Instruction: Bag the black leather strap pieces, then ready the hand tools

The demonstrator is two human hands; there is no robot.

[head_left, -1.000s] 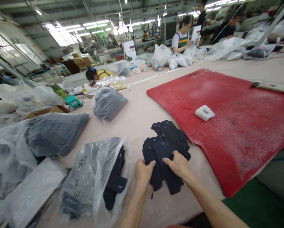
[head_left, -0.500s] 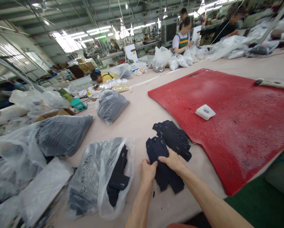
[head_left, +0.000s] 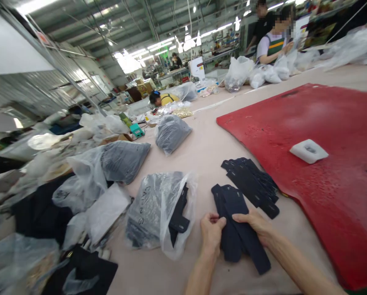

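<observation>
Both hands are on a small stack of dark navy fabric pieces [head_left: 237, 223], long and flat with small pale marks near their upper ends. My left hand [head_left: 212, 231] is closed at the stack's left edge, thumb against the fabric. From the right, my right hand [head_left: 256, 224] grips the stack, its thumb on top and its fingers mostly hidden underneath. Just beyond lies a fanned pile of similar dark pieces [head_left: 252, 182], touching neither hand. To the left, an open clear plastic bag [head_left: 154, 205] with printed letters holds more dark pieces.
A red mat [head_left: 294, 196] covers the table's right side, with a white block [head_left: 309, 150] on it. Filled bags [head_left: 173, 133] and a white packet [head_left: 108, 211] lie leftward. Across the pale table [head_left: 208, 151], a co-worker [head_left: 272, 45] sits behind several white bags.
My view has swung left, so the scene sits further right. The pieces in my hands are shifted against each other, and the stack lies more apart from the fanned pile.
</observation>
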